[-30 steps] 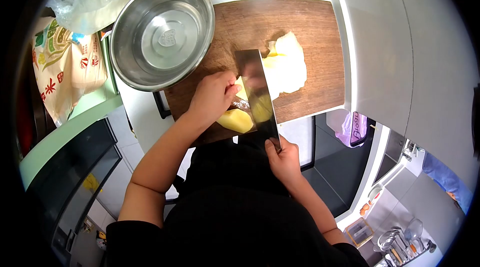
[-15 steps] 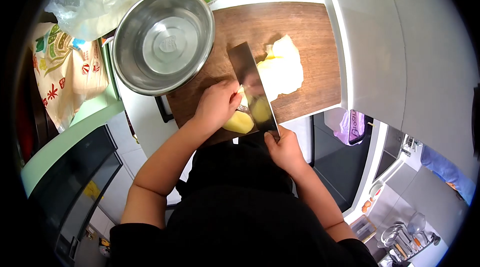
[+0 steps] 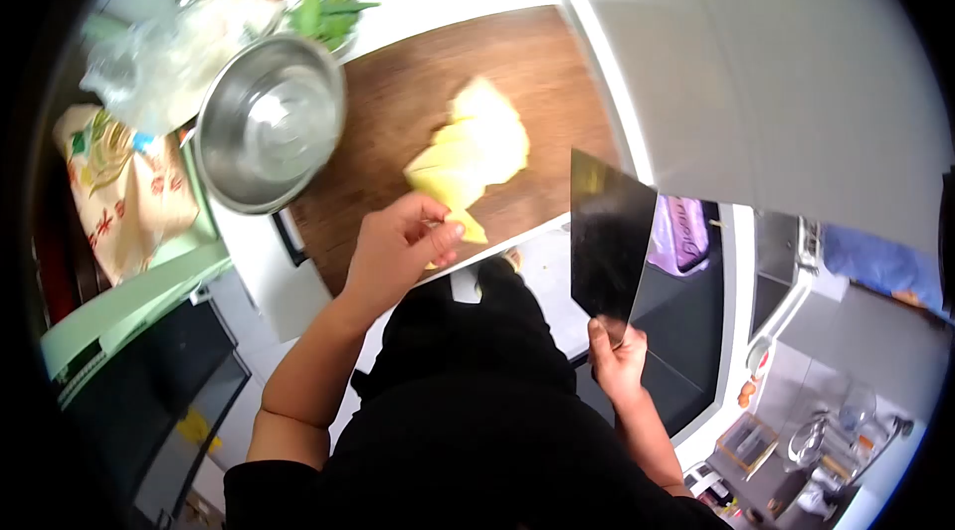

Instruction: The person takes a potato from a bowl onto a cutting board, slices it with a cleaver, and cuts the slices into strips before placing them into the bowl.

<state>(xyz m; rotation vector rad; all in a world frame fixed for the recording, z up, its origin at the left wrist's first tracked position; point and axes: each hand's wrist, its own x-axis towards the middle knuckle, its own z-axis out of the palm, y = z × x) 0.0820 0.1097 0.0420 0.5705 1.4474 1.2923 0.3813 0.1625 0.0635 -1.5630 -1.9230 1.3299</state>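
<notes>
With thumb and fingers pinched, my left hand [image 3: 396,244] grips a small yellow potato piece [image 3: 468,227] near the front edge of the brown cutting board [image 3: 398,102]. Pale yellow potato slices [image 3: 477,147] lie in an overlapping pile on the board, just beyond those fingers. My right hand [image 3: 619,359] is wrapped round the handle of a broad cleaver [image 3: 607,237]. The blade points up and away, off the right side of the board and apart from the slices.
A steel bowl [image 3: 271,122] stands left of the board. Behind it are a plate of cut green leaves [image 3: 326,18] and a clear plastic bag [image 3: 164,58]. A printed sack [image 3: 124,197] lies at the far left. A grey cabinet [image 3: 726,63] borders the right.
The cleaver has moved right, off the board, with my right hand. My left hand has shifted toward the front edge and now pinches a small piece. The head view has tilted and shifted.
</notes>
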